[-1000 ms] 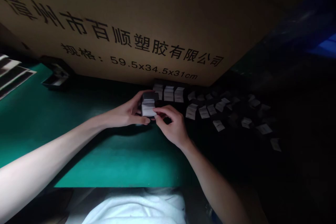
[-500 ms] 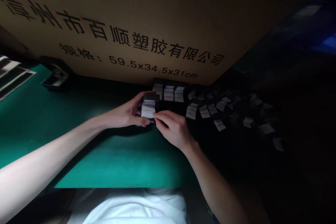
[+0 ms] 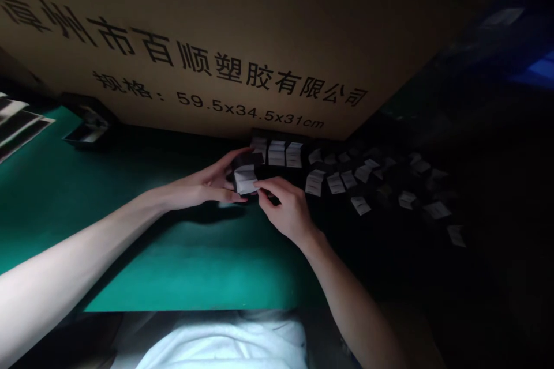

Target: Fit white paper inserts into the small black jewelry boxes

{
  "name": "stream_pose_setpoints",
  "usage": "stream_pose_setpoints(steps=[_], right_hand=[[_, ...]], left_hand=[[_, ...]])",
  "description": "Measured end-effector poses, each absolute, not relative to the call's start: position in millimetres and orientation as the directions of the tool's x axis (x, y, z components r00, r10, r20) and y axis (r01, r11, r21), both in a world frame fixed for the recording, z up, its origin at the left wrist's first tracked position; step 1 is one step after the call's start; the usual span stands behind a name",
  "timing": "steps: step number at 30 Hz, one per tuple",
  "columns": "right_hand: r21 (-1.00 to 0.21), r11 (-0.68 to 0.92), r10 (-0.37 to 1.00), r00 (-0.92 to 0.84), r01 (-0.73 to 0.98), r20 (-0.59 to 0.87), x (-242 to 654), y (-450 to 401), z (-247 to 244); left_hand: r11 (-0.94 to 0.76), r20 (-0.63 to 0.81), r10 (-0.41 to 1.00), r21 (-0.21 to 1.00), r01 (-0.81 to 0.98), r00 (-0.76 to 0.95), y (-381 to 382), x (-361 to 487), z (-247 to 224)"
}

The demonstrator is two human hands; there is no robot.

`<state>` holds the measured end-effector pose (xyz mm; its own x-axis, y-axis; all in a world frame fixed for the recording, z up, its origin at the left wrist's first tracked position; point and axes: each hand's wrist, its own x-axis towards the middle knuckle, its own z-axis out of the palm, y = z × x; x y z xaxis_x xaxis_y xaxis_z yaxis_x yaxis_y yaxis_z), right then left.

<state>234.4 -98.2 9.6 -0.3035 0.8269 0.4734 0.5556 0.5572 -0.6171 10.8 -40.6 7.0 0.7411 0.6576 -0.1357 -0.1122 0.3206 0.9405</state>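
My left hand (image 3: 219,181) is wrapped round a small dark box (image 3: 253,158) from its left side, thumb below and fingers above. On the box's face is a folded white paper insert (image 3: 245,180), creased across its middle. My right hand (image 3: 285,202) pinches the lower right corner of that paper between thumb and forefinger. Just behind, more small dark boxes with white folded papers (image 3: 277,154) stand in a row against the carton. How the paper is fixed to the box is hidden.
A large cardboard carton (image 3: 216,23) with black print walls off the back. Several white-papered pieces (image 3: 360,205) lie scattered to the right in deep shadow. An open dark box (image 3: 89,127) stands at the left on the green table (image 3: 194,277), near striped sheets (image 3: 21,127).
The paper and box have tilted slightly in my left hand, and the paper's right corner is drawn a little toward my right fingers. The camera view has shifted slightly.
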Motion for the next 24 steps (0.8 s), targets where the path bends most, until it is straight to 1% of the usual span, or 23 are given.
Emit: stream_pose_setpoints(steps=[4,11,20,24], right_hand=[[-0.607,0.554,0.827,-0.292,0.569,0.481,232.7,-98.1,8.6],[-0.579,0.592,0.797,-0.299,0.561,0.525,229.8,-98.4,8.9],[-0.533,0.604,0.784,-0.322,0.593,0.531,231.1,-98.3,8.9],[-0.491,0.608,0.77,-0.312,0.624,0.556,230.8,-98.6,7.6]], left_hand=[[0.372,-0.165,0.673,0.918,-0.137,0.721,-38.0,9.8,4.1],[0.316,-0.152,0.718,0.941,-0.124,0.679,-39.5,12.1,5.2],[0.299,-0.122,0.674,0.947,-0.118,0.729,-39.5,11.5,5.8],[0.369,-0.158,0.674,0.918,-0.144,0.722,-38.4,11.7,5.2]])
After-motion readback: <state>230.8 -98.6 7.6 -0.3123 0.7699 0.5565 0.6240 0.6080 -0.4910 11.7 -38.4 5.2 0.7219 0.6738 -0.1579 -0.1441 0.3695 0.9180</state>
